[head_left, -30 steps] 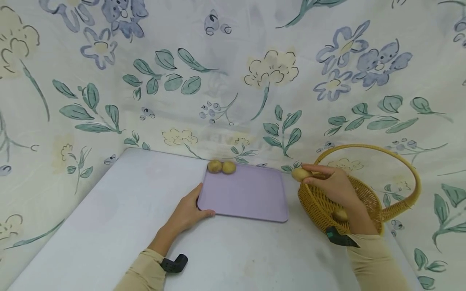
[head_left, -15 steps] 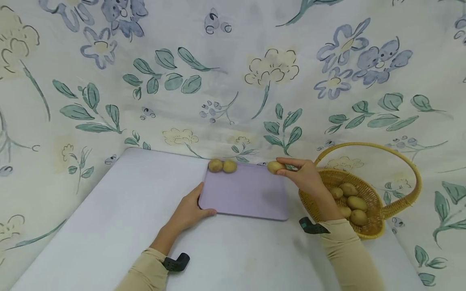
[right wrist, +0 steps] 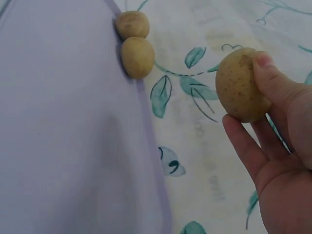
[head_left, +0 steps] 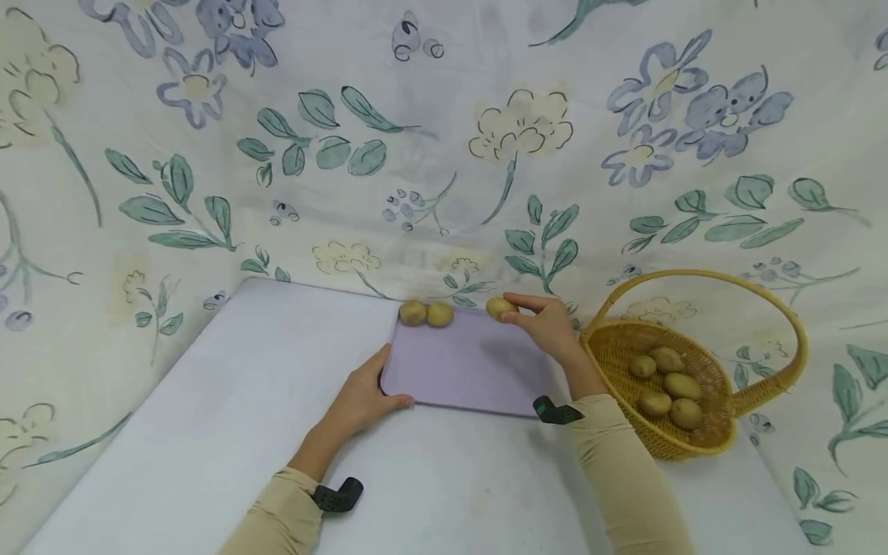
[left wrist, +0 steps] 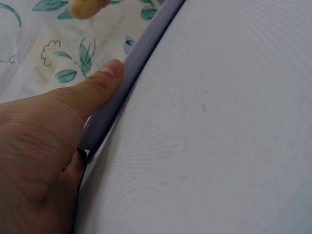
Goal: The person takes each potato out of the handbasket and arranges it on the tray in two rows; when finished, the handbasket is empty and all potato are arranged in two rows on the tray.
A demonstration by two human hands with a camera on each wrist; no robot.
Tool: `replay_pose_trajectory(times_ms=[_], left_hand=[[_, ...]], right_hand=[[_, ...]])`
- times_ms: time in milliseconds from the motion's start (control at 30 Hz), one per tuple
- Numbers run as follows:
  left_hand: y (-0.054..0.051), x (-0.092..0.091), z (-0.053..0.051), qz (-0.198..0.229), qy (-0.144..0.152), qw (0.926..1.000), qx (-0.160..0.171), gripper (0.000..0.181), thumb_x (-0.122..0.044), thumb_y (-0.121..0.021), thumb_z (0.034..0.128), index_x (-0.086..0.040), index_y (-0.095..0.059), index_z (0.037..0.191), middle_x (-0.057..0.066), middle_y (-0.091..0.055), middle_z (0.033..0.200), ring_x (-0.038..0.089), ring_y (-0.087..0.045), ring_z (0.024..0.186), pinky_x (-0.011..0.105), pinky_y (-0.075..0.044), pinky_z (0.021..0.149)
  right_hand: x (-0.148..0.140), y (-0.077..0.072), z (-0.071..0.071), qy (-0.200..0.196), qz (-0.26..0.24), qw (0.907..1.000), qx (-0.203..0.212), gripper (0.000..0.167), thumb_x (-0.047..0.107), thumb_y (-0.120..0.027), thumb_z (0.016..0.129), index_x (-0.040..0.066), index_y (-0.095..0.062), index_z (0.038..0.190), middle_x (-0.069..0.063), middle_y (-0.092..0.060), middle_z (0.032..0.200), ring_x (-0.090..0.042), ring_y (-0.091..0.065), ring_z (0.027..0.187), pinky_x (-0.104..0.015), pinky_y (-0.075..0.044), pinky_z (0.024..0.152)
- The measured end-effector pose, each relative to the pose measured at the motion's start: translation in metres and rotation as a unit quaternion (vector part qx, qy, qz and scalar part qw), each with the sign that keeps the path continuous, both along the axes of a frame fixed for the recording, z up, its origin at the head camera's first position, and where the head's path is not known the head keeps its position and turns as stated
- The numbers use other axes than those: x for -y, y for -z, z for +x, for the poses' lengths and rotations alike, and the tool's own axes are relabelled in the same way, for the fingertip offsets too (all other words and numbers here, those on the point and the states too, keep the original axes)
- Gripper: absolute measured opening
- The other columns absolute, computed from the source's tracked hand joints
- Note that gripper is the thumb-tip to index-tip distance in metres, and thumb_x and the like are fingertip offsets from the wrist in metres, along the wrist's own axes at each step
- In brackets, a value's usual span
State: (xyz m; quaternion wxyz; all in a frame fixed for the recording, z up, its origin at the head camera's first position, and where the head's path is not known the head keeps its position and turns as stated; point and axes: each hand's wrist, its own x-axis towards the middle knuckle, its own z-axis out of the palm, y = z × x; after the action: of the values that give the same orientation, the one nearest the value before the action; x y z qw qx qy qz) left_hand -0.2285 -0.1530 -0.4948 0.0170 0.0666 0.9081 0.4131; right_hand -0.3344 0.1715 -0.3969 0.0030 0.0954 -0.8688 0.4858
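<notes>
Potato (head_left: 499, 309), 1, yellow-brown and speckled: pinched between thumb and fingers of the right hand (head_left: 548, 327), raised near the far edge of the tray. Lavender tray (head_left: 458, 366), rectangular, 1: bears 2 potatoes (head_left: 439, 314), side by side at its far left corner. Left hand (head_left: 364, 393): grips the near left corner, thumb along the near rim. Wicker basket (head_left: 617, 347), tan, arched handle, 1: right of the tray, containing 5 potatoes (head_left: 683, 386). White table (head_left: 444, 478), 1: beneath tray and basket.
</notes>
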Motion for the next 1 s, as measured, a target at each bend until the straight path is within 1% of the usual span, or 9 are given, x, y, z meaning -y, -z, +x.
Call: replay_pose_trajectory(times_ms=[133, 300, 367, 500, 633, 833, 1000], left_hand=[[-0.001, 0.0, 0.001, -0.001, -0.003, 1.0, -0.001, 0.117, -0.04, -0.088, 0.0794, 0.001, -0.016, 0.162, 0.021, -0.024, 0.167, 0.039, -0.028, 0.154, 0.053, -0.029, 0.126], [-0.001, 0.0, 0.001, -0.001, -0.002, 1.0, 0.002, 0.117, -0.04, -0.088, 0.0791, 0.0, -0.016, 0.162, 0.021, -0.024, 0.168, 0.038, -0.028, 0.154, 0.052, -0.029, 0.126], [0.0, 0.0, 0.001, 0.0, -0.002, 1.0, 0.001, 0.117, -0.04, -0.088, 0.0792, 0.0, -0.016, 0.163, 0.02, -0.024, 0.168, 0.038, -0.028, 0.155, 0.052, -0.029, 0.127], [0.002, 0.001, 0.0, 0.001, -0.002, 1.0, -0.002, 0.117, -0.041, -0.087, 0.0793, -0.001, -0.015, 0.163, 0.02, -0.024, 0.168, 0.038, -0.028, 0.155, 0.052, -0.03, 0.126], [0.002, 0.0, -0.001, 0.004, -0.002, 1.0, -0.004, 0.116, -0.04, -0.087, 0.0798, -0.001, -0.016, 0.163, 0.02, -0.024, 0.168, 0.038, -0.028, 0.155, 0.052, -0.03, 0.126], [-0.001, -0.001, 0.0, 0.004, -0.002, 1.0, -0.001, 0.116, -0.038, -0.088, 0.0798, 0.0, -0.016, 0.162, 0.02, -0.024, 0.168, 0.038, -0.028, 0.155, 0.052, -0.03, 0.126], [-0.002, -0.002, 0.002, 0.007, -0.008, 0.9999, -0.002, 0.115, -0.037, -0.088, 0.0791, -0.001, -0.017, 0.162, 0.02, -0.025, 0.167, 0.037, -0.029, 0.154, 0.051, -0.03, 0.126]], right_hand=[[0.009, 0.002, -0.004, 0.006, -0.001, 0.9999, 0.013, 0.052, 0.036, -0.084, 0.085, 0.016, -0.071, 0.131, -0.008, -0.067, 0.139, -0.027, -0.051, 0.142, -0.05, -0.042, 0.119], [0.016, 0.005, -0.01, 0.01, 0.012, 0.9995, 0.028, 0.051, 0.038, -0.083, 0.086, 0.018, -0.072, 0.131, -0.006, -0.067, 0.139, -0.027, -0.051, 0.142, -0.051, -0.043, 0.118], [0.019, 0.006, -0.012, 0.008, 0.012, 0.9994, 0.03, 0.05, 0.038, -0.083, 0.086, 0.019, -0.072, 0.131, -0.006, -0.067, 0.138, -0.027, -0.051, 0.141, -0.05, -0.044, 0.117], [0.024, 0.01, -0.017, 0.002, 0.004, 0.9997, 0.025, 0.048, 0.033, -0.083, 0.087, 0.015, -0.072, 0.13, -0.008, -0.068, 0.138, -0.027, -0.053, 0.14, -0.048, -0.047, 0.115], [0.026, 0.016, -0.023, 0.005, 0.006, 0.9997, 0.022, 0.048, 0.032, -0.083, 0.087, 0.013, -0.072, 0.13, -0.008, -0.068, 0.137, -0.027, -0.054, 0.139, -0.045, -0.049, 0.113], [0.03, 0.031, -0.029, 0.017, 0.017, 0.9991, 0.035, 0.047, 0.032, -0.083, 0.086, 0.015, -0.072, 0.129, -0.005, -0.069, 0.137, -0.026, -0.055, 0.138, -0.043, -0.05, 0.113], [0.036, 0.038, -0.034, 0.017, 0.008, 0.9992, 0.036, 0.045, 0.029, -0.084, 0.086, 0.013, -0.074, 0.127, -0.005, -0.069, 0.136, -0.026, -0.059, 0.134, -0.041, -0.053, 0.11]])
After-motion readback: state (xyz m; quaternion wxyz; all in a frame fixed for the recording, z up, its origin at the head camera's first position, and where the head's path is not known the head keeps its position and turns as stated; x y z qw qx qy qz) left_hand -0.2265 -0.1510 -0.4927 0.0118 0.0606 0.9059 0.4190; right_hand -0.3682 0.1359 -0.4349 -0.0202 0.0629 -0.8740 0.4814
